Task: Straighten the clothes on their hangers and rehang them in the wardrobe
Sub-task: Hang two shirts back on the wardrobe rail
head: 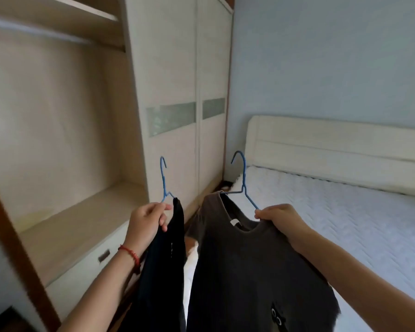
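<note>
The wardrobe [65, 130] stood open at the left. The left hand [147, 220] pinched a black garment [164, 271] on 1 blue hanger [164, 179], mostly hidden. The right hand [277, 215] gripped a grey shirt [252, 279] and its blue wire hanger [243, 180] beside the bed [345, 212]. Both clothes were cut off below.

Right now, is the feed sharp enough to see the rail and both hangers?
Head view: wide-angle bending leans the wardrobe doors; the rail and left edge are smeared; both blue hangers read fairly crisp; soft daylight, no glare; the black garment shows no detail.
</note>
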